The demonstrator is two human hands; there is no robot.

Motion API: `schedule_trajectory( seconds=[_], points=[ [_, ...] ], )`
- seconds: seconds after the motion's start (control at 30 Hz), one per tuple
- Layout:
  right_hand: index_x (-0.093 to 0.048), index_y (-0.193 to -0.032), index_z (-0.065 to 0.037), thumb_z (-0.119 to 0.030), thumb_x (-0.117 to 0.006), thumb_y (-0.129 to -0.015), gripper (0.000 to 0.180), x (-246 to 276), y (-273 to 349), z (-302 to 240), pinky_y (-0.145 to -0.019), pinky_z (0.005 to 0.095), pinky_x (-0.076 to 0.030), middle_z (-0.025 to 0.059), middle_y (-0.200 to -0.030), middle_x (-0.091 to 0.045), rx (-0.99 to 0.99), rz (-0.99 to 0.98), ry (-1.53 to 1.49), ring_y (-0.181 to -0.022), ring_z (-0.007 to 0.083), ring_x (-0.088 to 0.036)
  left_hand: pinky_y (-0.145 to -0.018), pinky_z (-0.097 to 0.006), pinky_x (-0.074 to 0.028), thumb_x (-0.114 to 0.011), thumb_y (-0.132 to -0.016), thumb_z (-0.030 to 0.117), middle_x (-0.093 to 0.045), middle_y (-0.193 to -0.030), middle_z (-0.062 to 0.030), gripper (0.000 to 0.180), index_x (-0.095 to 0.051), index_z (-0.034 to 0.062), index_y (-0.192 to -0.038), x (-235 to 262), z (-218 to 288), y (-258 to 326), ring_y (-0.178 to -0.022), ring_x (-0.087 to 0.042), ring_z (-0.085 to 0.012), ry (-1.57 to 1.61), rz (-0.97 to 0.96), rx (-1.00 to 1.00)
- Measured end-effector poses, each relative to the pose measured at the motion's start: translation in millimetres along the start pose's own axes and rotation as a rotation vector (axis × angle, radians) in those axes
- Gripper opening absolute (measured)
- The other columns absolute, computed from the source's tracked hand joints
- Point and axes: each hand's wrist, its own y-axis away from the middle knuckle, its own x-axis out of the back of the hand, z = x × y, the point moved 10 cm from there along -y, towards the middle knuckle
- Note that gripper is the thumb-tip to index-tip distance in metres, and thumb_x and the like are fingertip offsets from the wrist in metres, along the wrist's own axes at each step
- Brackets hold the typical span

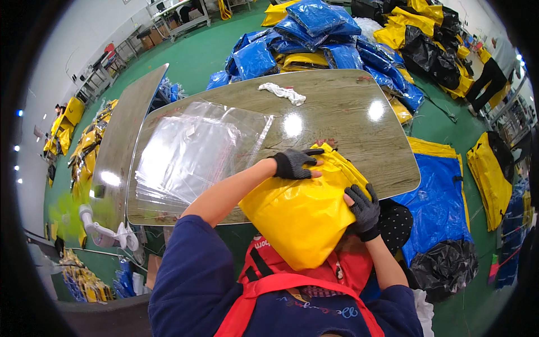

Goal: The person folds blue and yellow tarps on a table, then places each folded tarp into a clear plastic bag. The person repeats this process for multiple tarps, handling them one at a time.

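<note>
- Fingers (312,152) of the black-and-grey-gloved left hand (295,164) stretch over the folded, glossy yellow plastic sheet (300,210), grip impossible to tell; the matching gloved right hand (365,212) clasps its right side.
- Round-cornered wood-grain table (370,147): smooth, shiny, so folds could skid.
- The sheet, creased, overhangs the near edge: it could slump if the right hand slackens.
- Flat, clear plastic bags (185,149), left: a brushing forearm could scatter them.
- Crumpled white cloth (283,92) beyond.

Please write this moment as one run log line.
left hand: on yellow bundle, far end | right hand: on bundle's right side | table: clear plastic sleeves at left, white cloth beyond
</note>
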Motion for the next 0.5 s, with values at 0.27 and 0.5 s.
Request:
schedule_trajectory(
  seconds=[0.27,0.5],
  points=[
    [-0.058,-0.117,-0.002,-0.024,-0.074,-0.079,0.046,18.2,7.4,9.1,-0.083,0.0307,-0.050,0.0067,-0.107,-0.065,-0.891,-0.246,-1.237,-0.095,0.0201,-0.063,-0.109,-0.036,-0.026,-0.025,-0.097,0.055,-0.037,-0.145,-0.0112,0.069,-0.034,0.0023,-0.141,56.3,-24.0,157.4,-0.130,-0.039,-0.0214,1.021,0.496,0.349],
    [-0.055,-0.120,-0.001,-0.025,-0.073,-0.080,0.049,-98.3,104.2,-11.5,-0.084,0.0278,-0.048,0.0064,-0.107,-0.064,-1.212,-0.521,-1.511,-0.096,0.0149,-0.060,-0.110,-0.058,-0.007,-0.052,-0.084,0.054,-0.029,-0.147,-0.0182,0.068,-0.041,0.0140,-0.138,38.2,78.7,85.0,-0.136,-0.022,-0.0414,-0.464,0.542,0.075]
  ],
)
